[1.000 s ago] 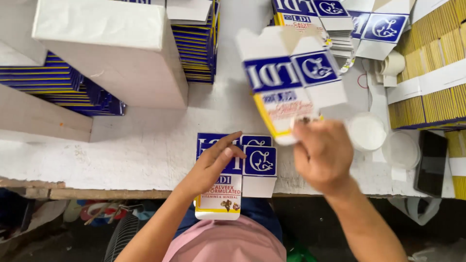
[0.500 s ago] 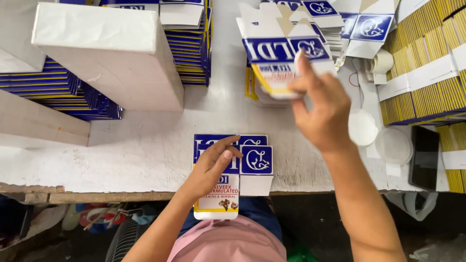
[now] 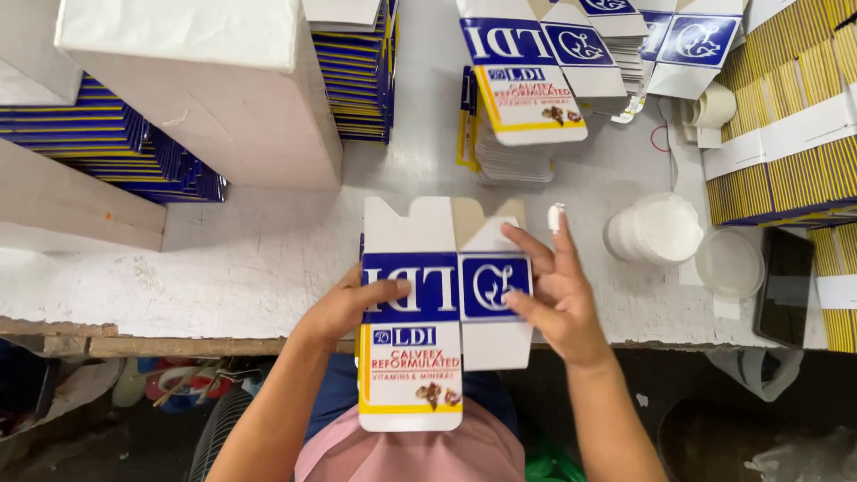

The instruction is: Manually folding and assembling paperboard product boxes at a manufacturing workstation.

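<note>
A flat blue, white and yellow carton blank (image 3: pixel 420 303) lies at the near edge of the white table (image 3: pixel 250 259), its lower end hanging over the edge. My left hand (image 3: pixel 344 308) grips its left side, thumb across the blue band. My right hand (image 3: pixel 558 290) rests on its right panel, fingers spread, with white tape on one fingertip. Farther back lies a stack of finished flat cartons (image 3: pixel 527 107) of the same print.
A big white box (image 3: pixel 205 80) stands at the back left beside stacks of blue flat cartons (image 3: pixel 353 71). A white tub (image 3: pixel 656 228), a clear lid (image 3: pixel 730 261) and a dark phone (image 3: pixel 786 286) sit at the right. Yellow banded bundles (image 3: pixel 786 125) fill the far right.
My right hand laid the carton it held on the back stack and came down to the carton blank at the near edge. My left hand stayed on that blank.
</note>
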